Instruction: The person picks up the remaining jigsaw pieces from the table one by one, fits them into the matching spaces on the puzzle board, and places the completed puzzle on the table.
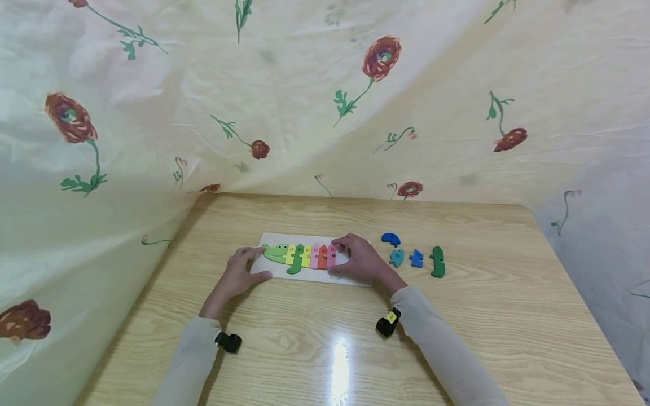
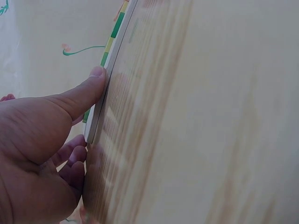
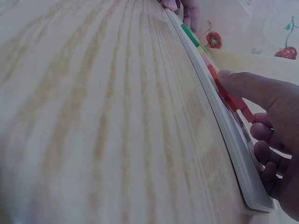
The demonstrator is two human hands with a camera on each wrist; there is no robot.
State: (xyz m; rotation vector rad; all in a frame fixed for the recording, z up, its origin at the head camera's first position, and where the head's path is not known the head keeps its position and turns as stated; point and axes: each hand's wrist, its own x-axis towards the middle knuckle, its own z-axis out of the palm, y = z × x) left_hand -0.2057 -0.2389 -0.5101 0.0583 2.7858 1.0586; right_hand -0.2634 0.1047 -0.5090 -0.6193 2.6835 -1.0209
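Observation:
A white puzzle board lies on the table, bearing a green crocodile head and a row of coloured body pieces. My left hand holds the board's left end, its thumb along the near edge and a finger by the crocodile's snout. At the other end of the row, my right hand pinches a dark pink puzzle piece between thumb and fingers, next to a red-orange piece. The right palm covers the board's right part. In the right wrist view, the thumb lies against the row's near side.
Right of the board lie loose pieces: a dark blue curved one, a light blue one, a blue one and a long green one. A flowered cloth hangs behind and beside the wooden table.

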